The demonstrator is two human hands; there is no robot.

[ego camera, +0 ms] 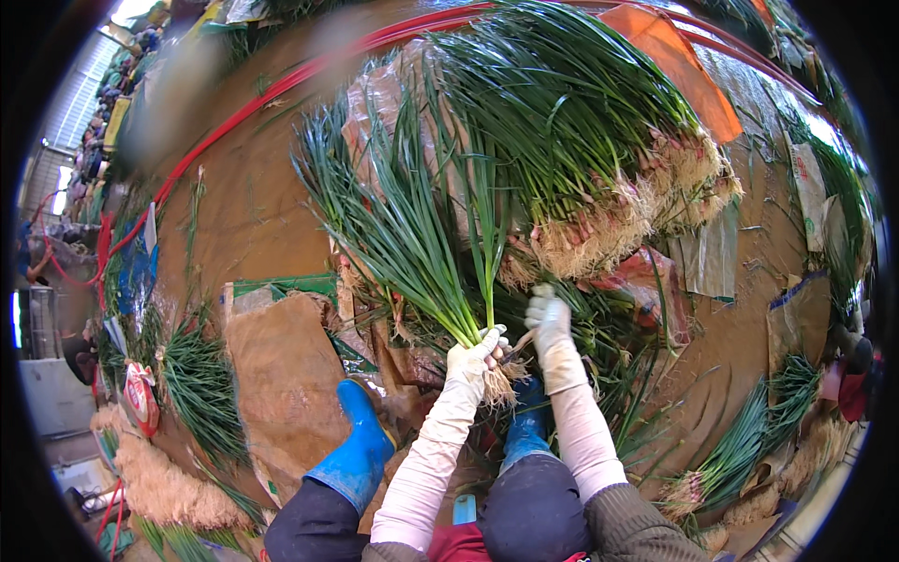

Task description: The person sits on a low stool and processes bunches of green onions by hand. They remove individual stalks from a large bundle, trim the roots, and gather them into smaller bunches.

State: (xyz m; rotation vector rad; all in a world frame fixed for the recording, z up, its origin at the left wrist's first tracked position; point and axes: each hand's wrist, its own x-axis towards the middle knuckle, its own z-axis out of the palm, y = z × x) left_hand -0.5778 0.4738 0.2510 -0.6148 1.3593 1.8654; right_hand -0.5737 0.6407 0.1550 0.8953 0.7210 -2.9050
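My gloved left hand [481, 351] is closed around the lower stems of a bunch of allium greens [421, 246]. Their long leaves fan up and to the left, and the pale roots [499, 386] hang below my fist. To its right, my gloved right hand [550, 316] is raised with curled fingers, just under the big heap. A brownish strip [523, 341] shows between the two hands; whether the right fingers grip anything is hidden. Ahead lies a large heap of allium greens [562, 98], with reddish bulbs and matted roots [597, 232] towards me.
Loose leaves [632, 379] litter the ground by my blue rubber boots [362, 421]. A red hose [211, 144] curves across the wet brown floor. More bundles lie at left [200, 393] and right [730, 435]. A brown sack [288, 379] is spread near my left boot.
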